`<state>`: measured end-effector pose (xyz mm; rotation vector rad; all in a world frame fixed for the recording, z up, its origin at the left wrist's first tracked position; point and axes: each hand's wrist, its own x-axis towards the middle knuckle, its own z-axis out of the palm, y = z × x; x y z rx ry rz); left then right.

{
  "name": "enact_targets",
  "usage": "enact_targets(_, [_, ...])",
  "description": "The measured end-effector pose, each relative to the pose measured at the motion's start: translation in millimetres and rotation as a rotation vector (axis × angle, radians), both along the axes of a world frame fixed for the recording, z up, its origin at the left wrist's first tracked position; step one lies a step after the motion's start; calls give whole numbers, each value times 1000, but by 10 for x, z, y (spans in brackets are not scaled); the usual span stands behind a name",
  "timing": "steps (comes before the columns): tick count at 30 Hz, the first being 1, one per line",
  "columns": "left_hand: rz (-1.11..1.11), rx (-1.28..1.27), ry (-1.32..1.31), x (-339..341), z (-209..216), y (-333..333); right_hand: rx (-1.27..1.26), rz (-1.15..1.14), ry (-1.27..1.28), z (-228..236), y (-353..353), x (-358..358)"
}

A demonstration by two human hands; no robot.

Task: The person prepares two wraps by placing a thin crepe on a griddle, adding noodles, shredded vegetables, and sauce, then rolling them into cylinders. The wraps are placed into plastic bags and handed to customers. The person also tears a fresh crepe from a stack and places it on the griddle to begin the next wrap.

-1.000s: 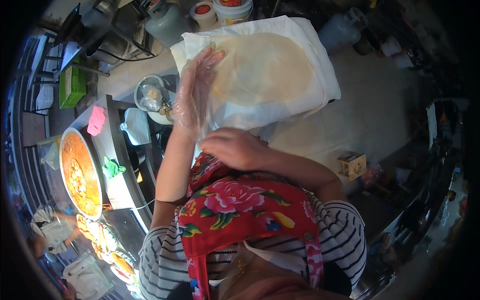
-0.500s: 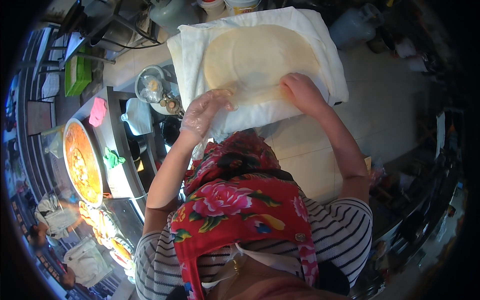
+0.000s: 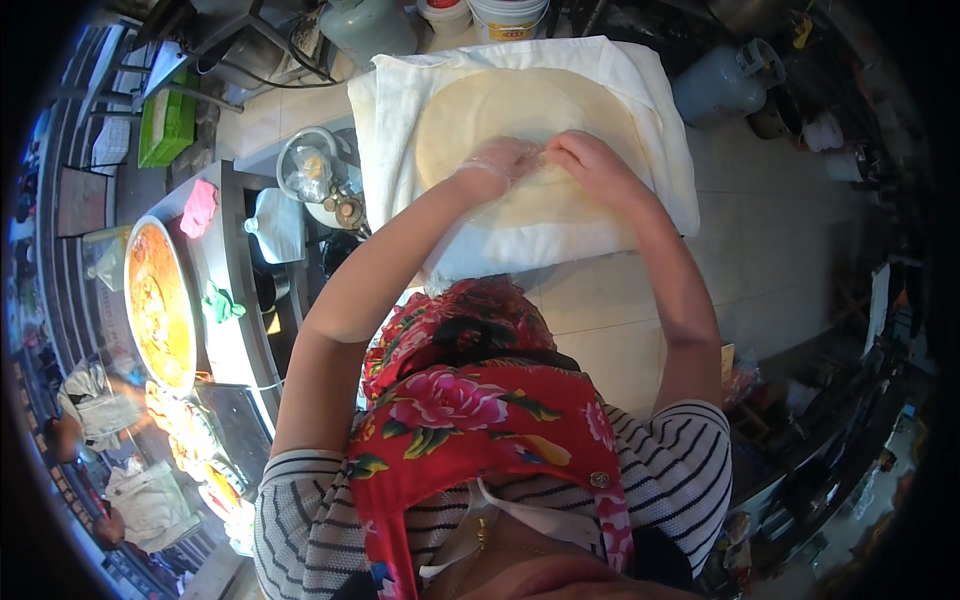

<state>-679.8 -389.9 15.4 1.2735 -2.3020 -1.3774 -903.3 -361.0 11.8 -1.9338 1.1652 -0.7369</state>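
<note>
A wide, round, pale flatbread [image 3: 545, 95], thin like a pancake and seemingly one of a stack, lies on white cloth [image 3: 668, 120] over a raised stand. My left hand [image 3: 500, 165], in a clear plastic glove, is over the middle of the flatbread with its fingers closed. Beside it, nearly touching, my bare right hand [image 3: 597, 170] pinches with bent fingers. Between and below the hands the top sheet looks lifted or folded, and both hands appear to grip its edge. The exact fingertips are partly hidden.
Left of the cloth are a basin holding a clear plastic bag [image 3: 308, 170] and a pale blue jug [image 3: 277, 228]. A large round tray of orange-red food [image 3: 160, 300] stands on the counter. Gas cylinders [image 3: 715, 88] and buckets [image 3: 508, 18] stand behind.
Both hands have moved from the near edge of the flatbread toward its middle and come close together. The near edge of the top sheet appears carried along with them.
</note>
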Motion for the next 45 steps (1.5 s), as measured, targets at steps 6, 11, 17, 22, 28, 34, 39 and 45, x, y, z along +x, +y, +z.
enact_targets(6, [81, 104, 239, 82, -49, -15, 250, -175, 139, 78, 32, -392])
enact_targets(11, [-112, 280, 161, 52, 88, -11, 235, -59, 23, 122, 113, -440])
enact_targets(17, [-247, -72, 94, 60, 83, 36, 230, 1, 41, 275, 308, -478])
enact_targets(22, [-176, -28, 68, 105, 29, 95, 256, -9, 117, 250, 597, -422])
enact_targets(28, [-154, -46, 10, 60, 79, 132, -56, -13, 166, 58, 652, -169])
enact_targets(34, [-163, -61, -40, 74, 109, 220, -64, 47, 204, 28, 553, -153])
enact_targets(39, [-149, -68, 20, 138, 134, 284, -85, 96, 254, 29, 567, -185])
enact_targets(45, [-139, -71, -59, 172, 147, 298, 26, 76, 293, 65, 558, -218])
